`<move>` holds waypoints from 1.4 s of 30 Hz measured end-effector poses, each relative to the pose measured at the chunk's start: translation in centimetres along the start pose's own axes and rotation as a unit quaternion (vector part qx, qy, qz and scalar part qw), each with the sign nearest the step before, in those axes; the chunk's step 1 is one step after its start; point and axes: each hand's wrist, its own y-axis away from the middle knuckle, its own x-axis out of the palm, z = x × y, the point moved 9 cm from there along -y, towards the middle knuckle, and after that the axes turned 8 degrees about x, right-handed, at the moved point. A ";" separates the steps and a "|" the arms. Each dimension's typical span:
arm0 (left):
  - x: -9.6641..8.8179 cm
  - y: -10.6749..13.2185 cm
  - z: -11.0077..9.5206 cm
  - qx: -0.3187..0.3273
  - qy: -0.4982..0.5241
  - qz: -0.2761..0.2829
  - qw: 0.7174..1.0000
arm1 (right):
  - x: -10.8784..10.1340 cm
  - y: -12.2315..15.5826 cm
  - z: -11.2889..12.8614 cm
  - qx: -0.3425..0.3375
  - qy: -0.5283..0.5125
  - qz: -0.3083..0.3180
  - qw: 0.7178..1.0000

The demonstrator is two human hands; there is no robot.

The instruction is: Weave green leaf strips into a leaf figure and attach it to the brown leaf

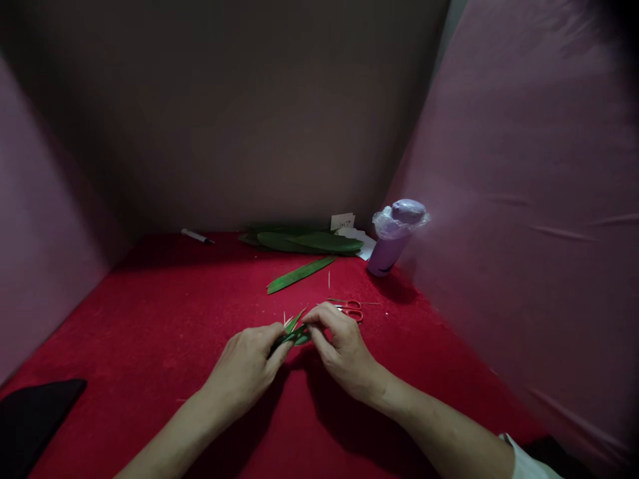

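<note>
Between my two hands is a folded green leaf (pixel 301 338), held just above the red cloth. My left hand (pixel 251 359) pinches its left side between thumb and fingers. From the right, the thumb and fingertips of my right hand (pixel 340 342) close on the leaf's other end; whether they also hold something small cannot be made out. Several toothpicks (pixel 288 320) show just behind the leaf, partly hidden by it. Red-handled scissors (pixel 353 310) lie beyond my right hand, their blades partly covered by it.
A cut leaf strip (pixel 301 273) and a single toothpick (pixel 329 280) lie farther back. Behind them are a pile of long leaves (pixel 309 241), white cards (pixel 367 246) and a syringe (pixel 197 235). A purple cup-like container (pixel 385 254) stands at right; a black object (pixel 40 419) is at near left.
</note>
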 end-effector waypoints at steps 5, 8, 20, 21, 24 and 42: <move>-0.2 -0.3 -0.2 0.011 0.021 0.030 0.999 | 0.4 -0.4 -0.7 0.028 -0.048 0.025 0.998; -0.3 -0.3 -0.1 0.014 0.050 0.050 0.997 | 0.7 -0.5 -1.3 0.059 -0.082 0.037 0.994; 0.1 -0.1 1.1 -0.028 0.181 0.088 0.979 | 1.7 -0.5 -2.5 0.131 -0.234 0.073 0.961; 0.1 -0.1 1.2 -0.032 0.181 0.086 0.979 | 1.7 -0.5 -2.4 0.130 -0.232 0.072 0.961; 0.3 -0.1 1.7 -0.048 0.180 0.082 0.979 | 1.5 -0.4 -2.1 0.116 -0.201 0.067 0.970; 0.1 0.1 1.3 -0.021 0.056 0.056 0.997 | 0.5 0.5 0.5 -0.004 0.008 -0.012 1.000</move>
